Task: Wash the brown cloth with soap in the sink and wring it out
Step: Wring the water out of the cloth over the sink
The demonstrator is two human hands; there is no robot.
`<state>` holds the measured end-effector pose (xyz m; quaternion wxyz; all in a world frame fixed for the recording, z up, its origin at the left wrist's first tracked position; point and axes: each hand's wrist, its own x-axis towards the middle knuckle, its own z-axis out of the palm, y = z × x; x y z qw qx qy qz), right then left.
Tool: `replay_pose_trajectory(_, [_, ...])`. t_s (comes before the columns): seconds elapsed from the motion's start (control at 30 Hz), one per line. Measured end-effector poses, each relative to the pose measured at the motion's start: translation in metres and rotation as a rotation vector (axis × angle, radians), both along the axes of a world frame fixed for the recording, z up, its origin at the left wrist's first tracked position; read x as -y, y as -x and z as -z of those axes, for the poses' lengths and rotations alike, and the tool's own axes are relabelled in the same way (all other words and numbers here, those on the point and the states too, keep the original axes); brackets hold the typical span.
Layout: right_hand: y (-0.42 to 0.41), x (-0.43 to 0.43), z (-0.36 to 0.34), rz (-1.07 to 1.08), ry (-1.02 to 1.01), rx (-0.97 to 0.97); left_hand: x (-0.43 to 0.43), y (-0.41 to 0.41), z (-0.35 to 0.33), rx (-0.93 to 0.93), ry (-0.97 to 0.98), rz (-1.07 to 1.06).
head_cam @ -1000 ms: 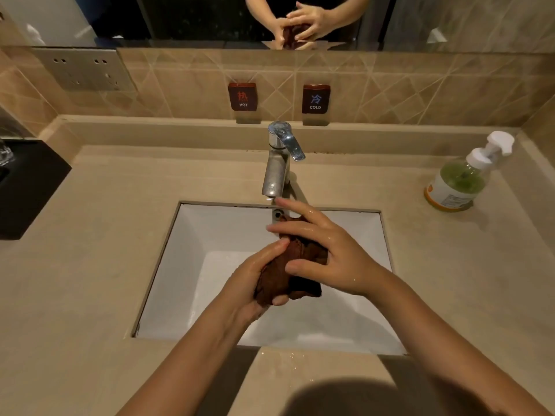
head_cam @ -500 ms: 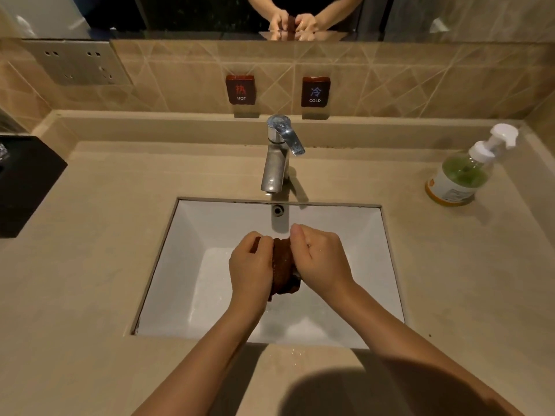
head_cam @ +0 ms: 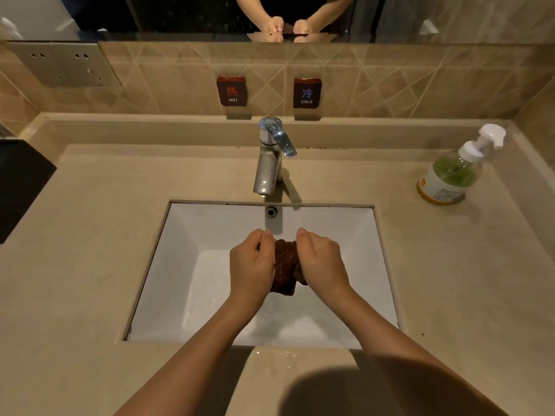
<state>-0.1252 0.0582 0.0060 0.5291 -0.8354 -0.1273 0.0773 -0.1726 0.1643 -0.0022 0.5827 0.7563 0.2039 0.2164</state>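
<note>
The brown cloth (head_cam: 284,265) is bunched into a tight twisted roll over the white sink (head_cam: 186,235). My left hand (head_cam: 251,265) grips its left end and my right hand (head_cam: 322,262) grips its right end, both fists closed, knuckles up. Only the middle of the cloth shows between the hands; its ends are hidden in my fists. The chrome tap (head_cam: 270,157) stands just behind the sink, and no water stream is visible. A pump bottle of green soap (head_cam: 453,172) stands on the counter at the far right.
The beige counter (head_cam: 90,265) surrounds the sink. A black tray (head_cam: 21,187) lies at the left edge. HOT (head_cam: 232,91) and COLD (head_cam: 307,93) signs hang on the tiled wall under a mirror. Water drops lie on the counter's front edge.
A second ago my right hand lay flat over the cloth held in my left palm. Both hands have since closed into fists on its ends, and the cloth is now twisted between them.
</note>
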Motion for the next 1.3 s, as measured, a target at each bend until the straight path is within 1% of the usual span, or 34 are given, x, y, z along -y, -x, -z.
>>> replay_pose_trajectory(0.17, [-0.007,-0.002,0.007,0.009,0.108,-0.274,-0.001,-0.003,0.015,-0.071,-0.027,0.017])
replay_pose_trajectory(0.27, [-0.012,-0.004,0.008,0.03,0.125,-0.384,0.0,-0.008,0.015,-0.08,-0.044,0.035])
replay_pose_trajectory(0.4, [-0.017,0.0,0.002,0.093,0.088,-0.456,0.0,-0.019,0.005,-0.074,-0.102,0.088])
replay_pose_trajectory(0.53, [-0.022,0.004,-0.013,0.153,0.035,-0.528,0.002,-0.029,-0.011,-0.008,-0.131,0.122])
replay_pose_trajectory(0.63, [-0.025,0.007,-0.028,0.187,-0.068,-0.578,0.003,-0.037,-0.025,0.039,-0.147,0.138])
replay_pose_trajectory(0.7, [-0.026,0.009,-0.037,0.182,-0.127,-0.581,0.003,-0.04,-0.034,0.078,-0.153,0.147])
replay_pose_trajectory(0.77, [-0.027,0.011,-0.046,0.179,-0.146,-0.566,0.003,-0.042,-0.042,0.089,-0.118,0.151])
replay_pose_trajectory(0.8, [-0.028,0.011,-0.051,0.176,-0.144,-0.54,0.004,-0.044,-0.046,0.068,-0.081,0.154])
replay_pose_trajectory(0.83, [-0.029,0.011,-0.053,0.171,-0.122,-0.472,0.005,-0.045,-0.05,0.029,-0.032,0.153])
replay_pose_trajectory(0.9, [-0.031,0.013,-0.057,0.162,-0.024,-0.231,0.006,-0.049,-0.054,-0.088,0.12,0.153])
replay_pose_trajectory(0.93, [-0.032,0.014,-0.058,0.162,0.007,-0.116,0.004,-0.049,-0.055,-0.149,0.244,0.168])
replay_pose_trajectory(0.97, [-0.032,0.015,-0.059,0.173,0.003,-0.044,0.001,-0.048,-0.055,-0.187,0.4,0.196])
replay_pose_trajectory(1.07, [-0.033,0.013,-0.06,0.258,-0.105,0.007,-0.007,-0.037,-0.046,-0.19,0.943,0.315])
replay_pose_trajectory(1.1, [-0.032,0.011,-0.059,0.271,-0.133,0.015,-0.006,-0.034,-0.042,-0.219,1.09,0.354])
replay_pose_trajectory(1.13, [-0.03,0.008,-0.058,0.266,-0.147,0.029,-0.003,-0.03,-0.038,-0.253,1.197,0.396])
replay_pose_trajectory(1.2, [-0.026,0.005,-0.056,0.228,-0.123,0.062,0.0,-0.028,-0.037,-0.295,1.294,0.433])
replay_pose_trajectory(1.3, [-0.022,0.009,-0.053,0.188,0.053,0.199,-0.01,-0.035,-0.041,-0.287,1.273,0.369])
